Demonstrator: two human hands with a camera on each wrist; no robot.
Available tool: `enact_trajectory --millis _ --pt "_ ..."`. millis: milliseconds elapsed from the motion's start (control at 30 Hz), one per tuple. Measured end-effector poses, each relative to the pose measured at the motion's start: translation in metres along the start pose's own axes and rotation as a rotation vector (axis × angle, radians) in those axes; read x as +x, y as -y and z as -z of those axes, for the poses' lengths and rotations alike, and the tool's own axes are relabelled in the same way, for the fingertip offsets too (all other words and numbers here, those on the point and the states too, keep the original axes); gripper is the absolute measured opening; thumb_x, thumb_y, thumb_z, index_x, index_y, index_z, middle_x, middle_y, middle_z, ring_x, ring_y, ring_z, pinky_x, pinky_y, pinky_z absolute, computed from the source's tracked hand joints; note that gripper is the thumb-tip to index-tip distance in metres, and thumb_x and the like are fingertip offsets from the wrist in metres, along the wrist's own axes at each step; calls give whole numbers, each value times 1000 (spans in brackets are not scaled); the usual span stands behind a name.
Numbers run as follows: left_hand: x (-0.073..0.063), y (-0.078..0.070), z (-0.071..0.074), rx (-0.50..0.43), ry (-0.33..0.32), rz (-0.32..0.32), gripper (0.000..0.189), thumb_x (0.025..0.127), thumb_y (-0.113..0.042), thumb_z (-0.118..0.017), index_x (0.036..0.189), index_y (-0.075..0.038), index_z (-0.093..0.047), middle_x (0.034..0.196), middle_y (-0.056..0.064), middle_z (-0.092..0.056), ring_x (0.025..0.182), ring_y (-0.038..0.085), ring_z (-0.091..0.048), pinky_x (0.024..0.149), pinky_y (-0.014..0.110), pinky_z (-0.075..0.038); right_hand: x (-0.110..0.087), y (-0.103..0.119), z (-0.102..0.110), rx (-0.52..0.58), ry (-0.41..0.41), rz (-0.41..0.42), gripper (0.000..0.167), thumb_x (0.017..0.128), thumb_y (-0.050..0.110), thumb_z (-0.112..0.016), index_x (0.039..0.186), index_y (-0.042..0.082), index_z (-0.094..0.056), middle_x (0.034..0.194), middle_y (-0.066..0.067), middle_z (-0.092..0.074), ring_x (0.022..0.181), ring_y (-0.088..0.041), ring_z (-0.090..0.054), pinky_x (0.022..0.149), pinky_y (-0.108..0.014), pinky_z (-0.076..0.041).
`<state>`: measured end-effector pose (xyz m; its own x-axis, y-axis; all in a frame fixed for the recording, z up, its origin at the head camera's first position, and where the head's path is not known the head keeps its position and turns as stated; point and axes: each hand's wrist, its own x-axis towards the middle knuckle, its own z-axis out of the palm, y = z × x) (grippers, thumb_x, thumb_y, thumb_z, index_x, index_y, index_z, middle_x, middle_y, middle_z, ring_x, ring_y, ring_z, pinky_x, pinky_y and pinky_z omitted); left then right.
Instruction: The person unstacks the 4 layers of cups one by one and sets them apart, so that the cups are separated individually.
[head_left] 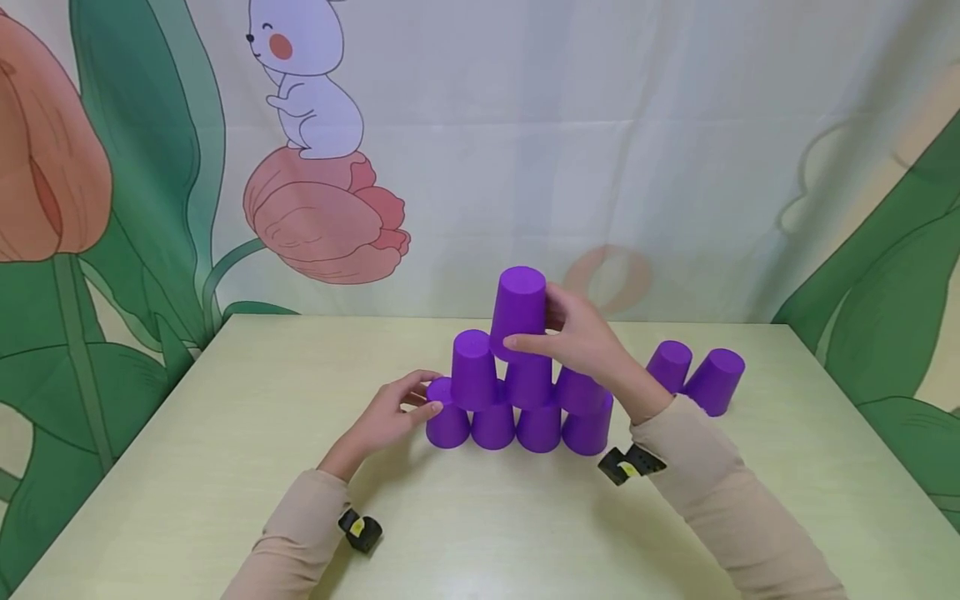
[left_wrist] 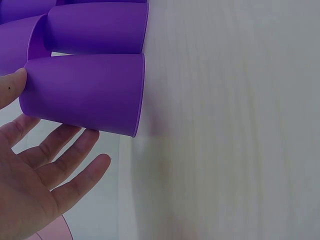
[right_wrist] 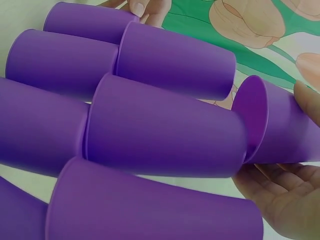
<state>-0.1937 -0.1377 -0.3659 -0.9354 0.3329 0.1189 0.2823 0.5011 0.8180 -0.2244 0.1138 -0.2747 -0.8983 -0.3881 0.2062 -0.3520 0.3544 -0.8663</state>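
Note:
Purple cups stand upside down in a stack: several in the bottom row and three above, including the left upper cup [head_left: 473, 372]. My right hand [head_left: 585, 333] grips another purple cup [head_left: 519, 310] between thumb and fingers, over the left and middle upper cups. Its open rim [right_wrist: 251, 117] shows in the right wrist view, right at the base of an upper cup [right_wrist: 170, 132]. At the stack's left end, my left hand [head_left: 393, 412] holds the outer bottom cup [left_wrist: 85, 92] with its thumb on one side and fingertips on the other.
Two more upside-down purple cups, a nearer one [head_left: 716, 383] and one beside it [head_left: 670, 365], stand on the pale table [head_left: 495, 533] right of the stack, close to my right forearm. A printed curtain [head_left: 480, 150] hangs behind the table's far edge.

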Motion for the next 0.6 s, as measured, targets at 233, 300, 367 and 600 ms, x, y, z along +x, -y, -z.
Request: enact_trajectory --millis 233,300,367,600 --pt "3 7 -2 -3 -3 -1 34 88 -6 -57 121 2 -50 103 20 -60 93 35 -57 80 46 -45 -11 -1 7 -27 -20 -7 57 75 21 -75 125 11 -49 111 -7 -60 102 -23 -57 89 -36 -44" --pt "6 16 -5 -6 -5 -2 36 88 -8 -58 122 0 -50 104 19 -60 94 34 -57 80 46 -45 -15 -1 9 -31 -22 2 58 76 22 -74 126 11 -48 112 -7 -59 101 -23 -58 88 -37 -44" --pt "10 27 -7 -6 -4 2 37 89 -11 -59 123 -3 -50 105 17 -61 95 32 -57 80 45 -46 -18 0 10 -31 -27 10 58 75 22 -75 126 11 -48 111 -7 -59 100 -23 -58 87 -37 -45" --pt "15 43 -9 -9 -1 4 37 88 -17 -60 124 -9 -52 106 12 -61 95 28 -57 80 43 -46 -29 1 17 -10 -38 2 61 75 21 -75 128 12 -47 113 -7 -59 102 -22 -58 88 -36 -44"
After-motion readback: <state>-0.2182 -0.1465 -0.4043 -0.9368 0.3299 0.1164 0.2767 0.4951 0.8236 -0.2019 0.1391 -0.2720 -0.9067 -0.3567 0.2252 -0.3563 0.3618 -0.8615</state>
